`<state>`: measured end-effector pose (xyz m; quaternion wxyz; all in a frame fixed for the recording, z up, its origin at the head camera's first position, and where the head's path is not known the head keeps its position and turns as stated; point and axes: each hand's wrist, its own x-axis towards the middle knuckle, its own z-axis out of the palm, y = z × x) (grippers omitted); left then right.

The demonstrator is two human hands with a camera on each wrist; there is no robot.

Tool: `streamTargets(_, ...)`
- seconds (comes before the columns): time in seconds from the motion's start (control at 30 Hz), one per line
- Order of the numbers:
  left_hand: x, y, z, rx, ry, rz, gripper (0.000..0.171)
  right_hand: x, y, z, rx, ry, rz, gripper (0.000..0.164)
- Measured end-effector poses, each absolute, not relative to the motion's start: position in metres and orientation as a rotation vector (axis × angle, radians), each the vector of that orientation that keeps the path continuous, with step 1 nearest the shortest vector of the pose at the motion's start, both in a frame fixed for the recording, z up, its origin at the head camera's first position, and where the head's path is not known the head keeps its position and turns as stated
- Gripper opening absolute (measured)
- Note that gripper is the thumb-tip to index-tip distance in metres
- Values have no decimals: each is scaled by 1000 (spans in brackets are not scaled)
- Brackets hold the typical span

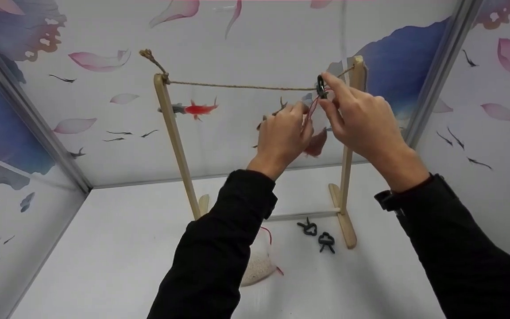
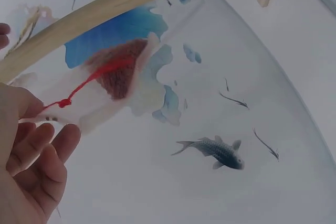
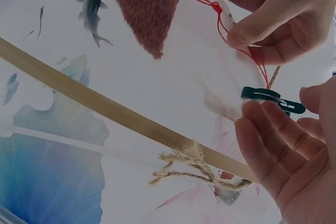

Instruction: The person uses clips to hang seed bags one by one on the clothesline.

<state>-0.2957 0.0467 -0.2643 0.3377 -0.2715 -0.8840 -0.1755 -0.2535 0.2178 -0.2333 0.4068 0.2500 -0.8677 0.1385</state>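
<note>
My right hand (image 1: pixel 363 122) is at the right part of a twine line (image 1: pixel 237 86), pinching a dark green clip (image 3: pixel 257 93) between thumb and fingers. The clip sits at the twine and at the top of a red cord (image 3: pixel 217 7). Just below and to the left, my left hand (image 1: pixel 281 135) pinches that cord near its knot. From the cord hangs a sheer pouch with reddish-brown contents (image 3: pixel 152 11), partly hidden behind the left hand in the head view. Whether the clip's jaws are closed over the cord cannot be made out.
A wooden frame holds the twine between its left post (image 1: pixel 175 141) and right post (image 1: pixel 346 181). On the white table (image 1: pixel 117 248) lie two dark green clips (image 1: pixel 310 228) and a pouch with beige grains (image 1: pixel 259 268), partly hidden by the left sleeve. Printed panels (image 1: pixel 237 146) enclose the table.
</note>
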Motion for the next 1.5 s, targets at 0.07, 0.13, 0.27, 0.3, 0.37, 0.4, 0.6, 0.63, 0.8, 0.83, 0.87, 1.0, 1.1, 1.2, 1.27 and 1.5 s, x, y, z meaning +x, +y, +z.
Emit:
streamTargets(0.07, -297, 45, -272, -738, -2253, -464, 23, -253, 218, -240, 642, -2150, 370, 44)
streamTargets(0.13, -298, 41, -279, -760, -2211, -475, 27, -253, 218, -248, 668, -2110, 386, 43)
streamTargets(0.27, -298, 35, -294, -791, -2181, -514, 36, -252, 219, -267, 726, -2033, 411, 38)
streamTargets(0.3, -298, 33, -297, -798, -2178, -529, 37, -252, 219, -272, 736, -2016, 418, 37)
streamTargets(0.37, -298, 31, -303, -813, -2165, -560, 41, -252, 220, -281, 741, -1987, 438, 35)
streamTargets(0.4, -298, 30, -306, -820, -2155, -572, 42, -251, 221, -286, 741, -1977, 448, 34)
streamTargets(0.6, -294, 27, -323, -861, -2054, -639, 45, -246, 228, -316, 698, -2006, 500, 31)
streamTargets(0.63, -292, 27, -326, -867, -2036, -659, 45, -244, 229, -321, 680, -2024, 511, 31)
streamTargets(0.8, -275, 29, -343, -902, -1941, -792, 43, -234, 233, -352, 514, -2128, 653, 36)
streamTargets(0.83, -270, 30, -347, -912, -1921, -814, 42, -232, 234, -358, 467, -2150, 684, 39)
streamTargets(0.87, -266, 30, -351, -923, -1901, -834, 42, -230, 234, -364, 417, -2171, 719, 44)
streamTargets(1.0, -248, 30, -370, -974, -1827, -867, 42, -218, 234, -389, 244, -2222, 858, 65)
streamTargets(1.1, -238, 26, -388, -985, -1799, -873, 44, -210, 232, -411, 164, -2273, 926, 76)
streamTargets(1.2, -231, 19, -409, -966, -1803, -892, 46, -204, 230, -431, 117, -2361, 954, 82)
streamTargets(1.27, -228, 15, -423, -946, -1815, -921, 46, -202, 227, -443, 103, -2433, 952, 85)
streamTargets(1.5, -216, 4, -460, -884, -1892, -943, 48, -200, 220, -474, 39, -2637, 889, 92)
